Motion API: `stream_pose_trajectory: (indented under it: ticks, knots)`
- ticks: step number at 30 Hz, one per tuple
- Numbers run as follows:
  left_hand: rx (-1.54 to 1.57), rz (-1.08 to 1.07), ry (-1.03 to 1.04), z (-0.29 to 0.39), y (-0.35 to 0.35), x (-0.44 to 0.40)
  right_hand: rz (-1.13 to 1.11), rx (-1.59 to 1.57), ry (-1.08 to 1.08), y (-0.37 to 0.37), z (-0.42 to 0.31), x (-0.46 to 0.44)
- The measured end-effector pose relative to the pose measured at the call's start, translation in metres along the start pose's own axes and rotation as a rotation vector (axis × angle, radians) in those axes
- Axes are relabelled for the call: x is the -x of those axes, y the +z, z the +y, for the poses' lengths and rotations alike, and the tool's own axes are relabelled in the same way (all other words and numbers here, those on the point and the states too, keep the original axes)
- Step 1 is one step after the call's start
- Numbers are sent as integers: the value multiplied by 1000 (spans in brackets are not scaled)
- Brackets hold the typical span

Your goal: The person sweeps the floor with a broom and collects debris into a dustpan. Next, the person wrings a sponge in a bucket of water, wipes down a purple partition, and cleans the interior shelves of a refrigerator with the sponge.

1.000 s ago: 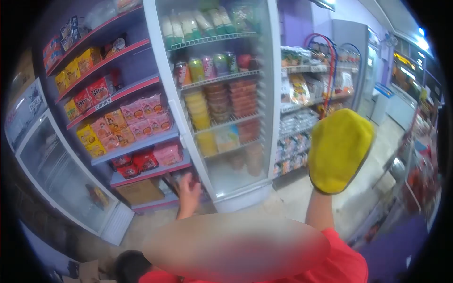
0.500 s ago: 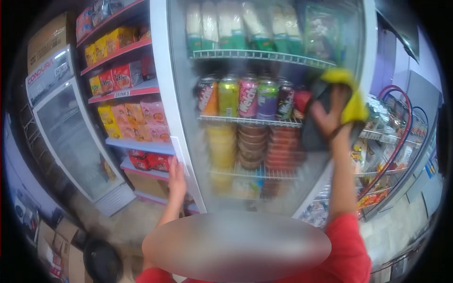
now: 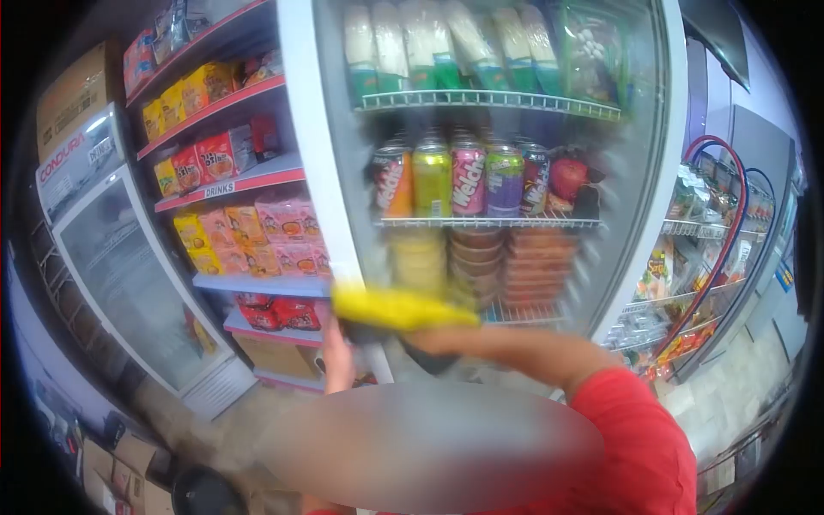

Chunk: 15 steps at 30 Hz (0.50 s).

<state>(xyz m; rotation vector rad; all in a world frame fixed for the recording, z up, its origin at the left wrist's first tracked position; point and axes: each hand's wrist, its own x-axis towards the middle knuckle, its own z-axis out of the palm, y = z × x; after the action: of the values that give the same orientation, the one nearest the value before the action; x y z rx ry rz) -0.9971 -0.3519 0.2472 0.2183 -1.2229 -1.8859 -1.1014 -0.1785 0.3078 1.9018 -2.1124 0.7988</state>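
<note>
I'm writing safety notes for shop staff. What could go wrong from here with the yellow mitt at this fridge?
1. The yellow mitt on the right hand is close to the left hand, so they could bump.
2. The left hand is by the edge of the white door frame; if the door shifts, fingers might get pinched.
3. Drink cans stand on a wire shelf; a hard knock could perhaps tip some.
</note>
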Motion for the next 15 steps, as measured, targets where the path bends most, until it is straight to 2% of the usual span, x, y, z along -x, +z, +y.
stream_pose_trajectory:
  ticks: [1,2,3,4,6,7,9,10,11,13,14,15]
  knots:
    - [6,-3,6,-1,-5,2,38,-62,-380,32,35,38]
    - [-96,-47,32,-3,-11,1,-249,-338,-147,24,31,52]
    - [-200,-88,58,-6,-17,-2,-318,-309,-139,4,25,53]
    - [-301,-128,80,-6,-20,-5,-233,-101,-275,-34,10,44]
    - [-368,-145,75,-5,-25,-15,176,320,-475,-132,-21,10]
    - [-432,-162,61,-5,-27,-19,246,344,-273,-198,-22,-8]
    - [-502,-185,40,-5,-29,-19,776,252,-99,-298,-11,-45]
    - [-499,-196,20,-3,-30,-18,952,1189,-154,-368,-6,-59]
    - [-496,-207,8,0,-30,-22,934,703,-461,-400,-18,-79]
    - [-501,-234,-3,2,-33,-31,1007,605,-215,-394,-63,-115]
    - [-495,-254,30,0,-34,-36,1079,972,346,-370,-90,-143]
    - [-491,-277,54,-3,-37,-38,880,999,305,-332,-96,-162]
